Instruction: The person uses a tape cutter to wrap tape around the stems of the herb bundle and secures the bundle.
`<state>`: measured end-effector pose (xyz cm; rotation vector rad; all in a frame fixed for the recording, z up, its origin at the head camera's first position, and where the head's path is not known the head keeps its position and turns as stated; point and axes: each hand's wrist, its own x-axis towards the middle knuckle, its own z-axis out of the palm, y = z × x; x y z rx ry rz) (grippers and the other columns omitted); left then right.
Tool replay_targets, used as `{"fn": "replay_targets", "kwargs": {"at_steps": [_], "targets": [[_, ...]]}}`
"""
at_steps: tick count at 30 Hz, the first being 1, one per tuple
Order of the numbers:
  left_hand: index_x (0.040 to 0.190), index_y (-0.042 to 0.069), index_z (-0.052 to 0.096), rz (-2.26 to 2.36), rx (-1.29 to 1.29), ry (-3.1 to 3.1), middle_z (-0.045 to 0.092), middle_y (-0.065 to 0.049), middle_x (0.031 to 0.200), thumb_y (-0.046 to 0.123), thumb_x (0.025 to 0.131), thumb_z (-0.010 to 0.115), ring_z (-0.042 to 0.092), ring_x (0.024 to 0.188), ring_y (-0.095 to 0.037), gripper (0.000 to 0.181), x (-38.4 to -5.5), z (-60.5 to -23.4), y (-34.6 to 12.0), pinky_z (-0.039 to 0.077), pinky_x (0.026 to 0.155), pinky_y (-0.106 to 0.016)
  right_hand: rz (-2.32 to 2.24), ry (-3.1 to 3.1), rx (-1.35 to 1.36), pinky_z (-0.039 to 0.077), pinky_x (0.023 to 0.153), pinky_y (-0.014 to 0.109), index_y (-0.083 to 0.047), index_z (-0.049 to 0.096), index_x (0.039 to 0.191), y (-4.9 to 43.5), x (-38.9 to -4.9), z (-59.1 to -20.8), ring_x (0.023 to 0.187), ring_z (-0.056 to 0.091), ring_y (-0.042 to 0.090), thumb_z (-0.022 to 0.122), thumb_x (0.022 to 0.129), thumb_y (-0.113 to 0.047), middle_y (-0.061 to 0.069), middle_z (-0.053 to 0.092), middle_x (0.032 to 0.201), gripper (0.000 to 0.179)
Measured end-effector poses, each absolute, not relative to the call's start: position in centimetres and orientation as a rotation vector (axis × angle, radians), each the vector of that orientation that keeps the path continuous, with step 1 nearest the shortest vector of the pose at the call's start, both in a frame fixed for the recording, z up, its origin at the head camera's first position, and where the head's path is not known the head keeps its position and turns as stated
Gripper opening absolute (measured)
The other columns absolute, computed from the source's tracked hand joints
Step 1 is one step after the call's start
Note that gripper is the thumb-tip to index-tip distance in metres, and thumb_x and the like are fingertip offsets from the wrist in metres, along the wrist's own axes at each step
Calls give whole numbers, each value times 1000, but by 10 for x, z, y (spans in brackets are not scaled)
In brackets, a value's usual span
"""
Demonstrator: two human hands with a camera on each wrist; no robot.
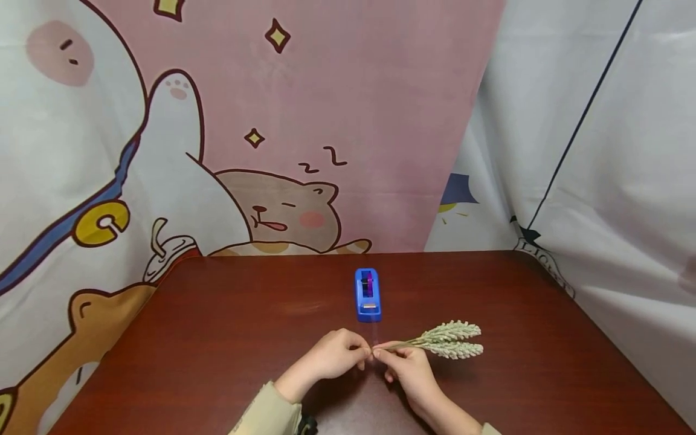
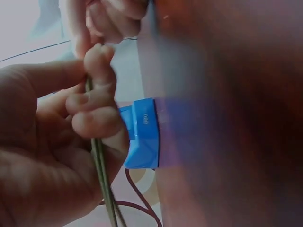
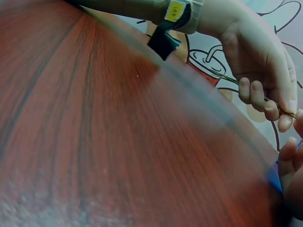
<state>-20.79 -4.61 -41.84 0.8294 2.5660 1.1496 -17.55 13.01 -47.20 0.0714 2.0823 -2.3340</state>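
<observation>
Two pale green flower sprigs (image 1: 451, 339) with thin stems point right across the table, their stems running into the hands. My left hand (image 1: 339, 355) pinches the stem ends between thumb and index finger. In the left wrist view, the green stems (image 2: 102, 175) pass under its curled fingers. Fingertip to fingertip with it, my right hand (image 1: 410, 370) pinches the stems from the right side. Just beyond both hands stands a blue tape dispenser (image 1: 368, 311) with a purple-looking roll. A faint translucent strip seems to run from it toward the fingertips; its end is hidden.
The dark red-brown wooden table (image 1: 244, 314) stretches around the hands. Behind it hangs a pink and white cartoon cloth (image 1: 380, 121), and a white cloth (image 1: 609, 211) hangs at the right. A black band with a yellow label (image 3: 175, 10) circles the left wrist.
</observation>
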Motion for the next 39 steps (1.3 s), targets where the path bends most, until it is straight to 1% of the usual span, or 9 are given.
{"fn": "replay_targets", "kwargs": {"at_steps": [5, 8, 12, 16, 20, 24, 28, 34, 39], "targets": [[77, 8, 72, 1122, 863, 2526, 62, 3, 61, 9, 91, 57, 43, 52, -3, 21, -210, -411, -49, 32, 50, -21, -2248, 2015, 11, 44, 49, 23, 12, 69, 103, 134, -172, -466, 46, 48, 10, 70, 88, -12, 2, 59, 60, 28], [76, 9, 71, 1110, 880, 2533, 61, 3, 61, 10, 90, 58, 44, 54, -2, 20, -212, -408, -50, 33, 52, -21, -2126, 1969, -138, 50, 55, 25, 14, 65, 111, 145, -170, -461, 56, 55, 10, 67, 91, -14, 5, 63, 71, 34], [76, 11, 71, 1088, 887, 2551, 61, 5, 60, 9, 90, 58, 45, 55, -2, 20, -214, -406, -51, 33, 52, -21, -1791, 2033, -536, 52, 63, 26, 11, 63, 117, 165, -168, -441, 71, 61, 10, 63, 94, -13, 14, 69, 100, 34], [76, 11, 72, 1083, 885, 2545, 60, 6, 60, 10, 90, 59, 44, 54, -2, 19, -215, -405, -49, 33, 51, -21, -1492, 2195, -907, 52, 71, 27, 2, 69, 113, 180, -173, -406, 80, 63, 10, 62, 95, -15, 10, 70, 100, 25], [77, 11, 73, 1084, 880, 2526, 60, 7, 60, 12, 90, 61, 45, 54, -2, 18, -215, -405, -47, 34, 51, -21, -1373, 2328, -1065, 52, 77, 30, -8, 71, 112, 189, -184, -371, 90, 64, 13, 62, 95, -17, 0, 71, 102, 21], [77, 11, 74, 1079, 886, 2515, 61, 6, 60, 12, 91, 62, 47, 56, -2, 18, -216, -405, -45, 34, 52, -21, -1249, 2449, -1041, 53, 77, 30, -10, 73, 110, 194, -201, -356, 90, 65, 13, 61, 96, -19, 2, 71, 103, 21], [77, 12, 74, 1067, 891, 2522, 61, 6, 60, 13, 90, 63, 47, 57, -1, 17, -217, -409, -46, 34, 53, -21, -1024, 2524, -962, 51, 72, 28, -7, 74, 106, 191, -220, -364, 82, 61, 8, 61, 96, -18, 2, 72, 100, 20], [77, 12, 74, 1078, 914, 2544, 60, 9, 59, 13, 87, 65, 46, 56, 1, 14, -218, -412, -46, 34, 53, -20, -876, 2425, -944, 47, 60, 23, -5, 77, 89, 187, -231, -384, 67, 56, 3, 60, 93, -9, -2, 71, 79, 17], [77, 11, 75, 1078, 917, 2563, 61, 11, 59, 13, 86, 67, 46, 56, 1, 12, -219, -410, -45, 34, 53, -20, -948, 2353, -868, 50, 59, 25, 0, 74, 80, 189, -231, -390, 63, 65, 12, 60, 88, -2, 3, 70, 69, 16]]}}
